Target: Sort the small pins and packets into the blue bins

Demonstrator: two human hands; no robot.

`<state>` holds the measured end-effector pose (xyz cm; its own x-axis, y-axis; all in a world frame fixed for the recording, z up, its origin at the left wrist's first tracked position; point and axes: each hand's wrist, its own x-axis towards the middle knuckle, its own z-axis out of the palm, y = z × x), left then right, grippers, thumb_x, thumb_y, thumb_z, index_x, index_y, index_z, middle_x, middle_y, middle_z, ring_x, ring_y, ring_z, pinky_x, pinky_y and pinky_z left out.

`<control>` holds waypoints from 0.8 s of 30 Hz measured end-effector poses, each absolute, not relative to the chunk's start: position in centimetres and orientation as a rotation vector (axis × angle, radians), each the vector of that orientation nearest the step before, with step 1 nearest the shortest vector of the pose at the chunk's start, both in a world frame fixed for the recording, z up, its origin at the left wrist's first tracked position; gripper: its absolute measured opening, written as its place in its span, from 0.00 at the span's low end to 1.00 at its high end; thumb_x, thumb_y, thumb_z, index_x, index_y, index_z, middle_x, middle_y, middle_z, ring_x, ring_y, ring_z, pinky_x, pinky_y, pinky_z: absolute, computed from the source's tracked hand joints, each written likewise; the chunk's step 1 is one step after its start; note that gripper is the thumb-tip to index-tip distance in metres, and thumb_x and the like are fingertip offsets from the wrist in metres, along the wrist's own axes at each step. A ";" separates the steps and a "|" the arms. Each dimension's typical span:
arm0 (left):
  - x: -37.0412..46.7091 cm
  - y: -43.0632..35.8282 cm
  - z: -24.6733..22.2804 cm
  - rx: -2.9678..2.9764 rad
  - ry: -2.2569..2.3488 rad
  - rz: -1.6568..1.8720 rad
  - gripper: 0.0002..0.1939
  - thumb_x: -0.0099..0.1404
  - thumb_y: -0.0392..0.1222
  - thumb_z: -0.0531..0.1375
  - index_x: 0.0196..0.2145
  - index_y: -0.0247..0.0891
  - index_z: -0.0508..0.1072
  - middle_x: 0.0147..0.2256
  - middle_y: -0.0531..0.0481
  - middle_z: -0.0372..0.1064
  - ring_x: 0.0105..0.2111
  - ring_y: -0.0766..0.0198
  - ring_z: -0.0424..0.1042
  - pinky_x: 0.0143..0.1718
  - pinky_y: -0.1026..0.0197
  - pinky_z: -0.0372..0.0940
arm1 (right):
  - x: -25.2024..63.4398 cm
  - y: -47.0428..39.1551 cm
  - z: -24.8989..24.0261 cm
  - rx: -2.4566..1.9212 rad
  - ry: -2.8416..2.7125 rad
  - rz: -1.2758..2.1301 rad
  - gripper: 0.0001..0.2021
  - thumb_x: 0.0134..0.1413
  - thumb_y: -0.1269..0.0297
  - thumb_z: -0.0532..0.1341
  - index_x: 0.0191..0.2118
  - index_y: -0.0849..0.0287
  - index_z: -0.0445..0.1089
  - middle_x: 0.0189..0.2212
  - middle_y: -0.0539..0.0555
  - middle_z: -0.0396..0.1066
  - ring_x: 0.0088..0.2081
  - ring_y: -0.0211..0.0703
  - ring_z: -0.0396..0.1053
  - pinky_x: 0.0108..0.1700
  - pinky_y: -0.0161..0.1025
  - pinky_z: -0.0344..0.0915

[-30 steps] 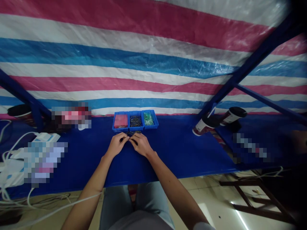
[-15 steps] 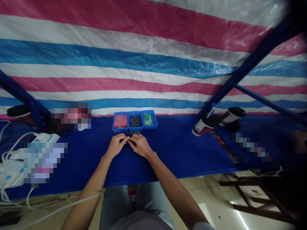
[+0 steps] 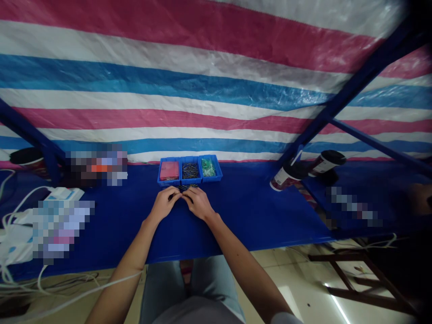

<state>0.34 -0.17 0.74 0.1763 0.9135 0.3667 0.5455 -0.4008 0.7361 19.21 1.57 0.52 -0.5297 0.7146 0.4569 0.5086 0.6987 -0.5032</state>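
Observation:
My left hand (image 3: 166,201) and my right hand (image 3: 198,202) meet fingertip to fingertip over the blue table, just in front of three small blue bins. Both are closed in a pinch; whatever is between the fingers is too small or hidden to name. Right beyond the fingertips lies a little pile of thin dark pieces (image 3: 187,186), partly covered by my hands. The left bin holds flat pink pieces (image 3: 169,171). In the middle bin is a heap of thin dark metal-looking pieces (image 3: 190,171), and the right bin has green and clear pieces (image 3: 208,167).
White power strips and cables (image 3: 20,238) lie at the table's left. A dark-lidded canister (image 3: 284,178) stands to the right, with another canister (image 3: 326,163) behind it. Striped sheeting (image 3: 202,103) hangs at the back. Part of another person's hand (image 3: 421,199) shows far right.
My fingers have shifted very slightly, the right fingertips a touch upward, still meeting the left ones. The bins and pile look the same.

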 end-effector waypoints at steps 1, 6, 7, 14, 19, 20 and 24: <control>0.4 -0.2 0.7 2.016 1.372 1.123 0.12 0.69 0.47 0.57 0.32 0.38 0.74 0.35 0.47 0.73 0.34 0.62 0.71 0.41 0.61 0.65 | 19.2 1.6 0.5 -0.931 -2.250 0.407 0.08 0.69 0.65 0.55 0.43 0.57 0.72 0.38 0.54 0.74 0.42 0.42 0.70 0.48 0.40 0.61; 0.4 -0.2 0.9 2.026 1.369 1.137 0.10 0.68 0.46 0.58 0.34 0.38 0.74 0.36 0.47 0.73 0.35 0.61 0.71 0.40 0.60 0.64 | 19.1 1.7 0.3 -0.947 -2.235 0.419 0.08 0.68 0.66 0.56 0.44 0.56 0.73 0.39 0.55 0.74 0.42 0.43 0.70 0.48 0.40 0.61; 0.4 -0.2 0.9 2.028 1.370 1.136 0.09 0.68 0.46 0.58 0.34 0.38 0.74 0.36 0.47 0.73 0.35 0.61 0.71 0.40 0.60 0.64 | 19.1 1.7 0.2 -0.950 -2.233 0.421 0.08 0.68 0.67 0.56 0.44 0.56 0.73 0.39 0.55 0.74 0.42 0.43 0.71 0.48 0.40 0.61; 0.3 -0.1 0.8 2.026 1.370 1.143 0.08 0.68 0.45 0.59 0.35 0.39 0.74 0.35 0.49 0.72 0.34 0.62 0.70 0.40 0.61 0.64 | 19.2 1.6 0.4 -0.952 -2.234 0.428 0.07 0.68 0.67 0.56 0.44 0.56 0.72 0.39 0.54 0.74 0.41 0.43 0.70 0.47 0.39 0.61; 0.3 -0.1 0.7 2.027 1.362 1.142 0.08 0.68 0.45 0.59 0.34 0.39 0.74 0.37 0.48 0.73 0.35 0.61 0.71 0.41 0.60 0.64 | 19.1 1.7 0.3 -0.957 -2.236 0.421 0.07 0.68 0.67 0.56 0.43 0.56 0.72 0.38 0.54 0.74 0.41 0.43 0.70 0.47 0.40 0.61; 0.3 -0.1 0.7 2.028 1.361 1.142 0.08 0.68 0.45 0.59 0.34 0.39 0.74 0.37 0.48 0.73 0.35 0.61 0.71 0.41 0.60 0.64 | 19.1 1.7 0.2 -0.958 -2.234 0.422 0.07 0.68 0.67 0.56 0.43 0.56 0.72 0.38 0.54 0.74 0.41 0.43 0.70 0.47 0.40 0.61; 0.3 -0.2 0.8 2.022 1.350 1.159 0.07 0.67 0.44 0.60 0.34 0.39 0.75 0.37 0.47 0.74 0.36 0.61 0.72 0.42 0.60 0.65 | 19.1 1.7 0.4 -0.962 -2.230 0.429 0.07 0.68 0.67 0.56 0.42 0.56 0.72 0.38 0.54 0.74 0.41 0.43 0.70 0.47 0.40 0.61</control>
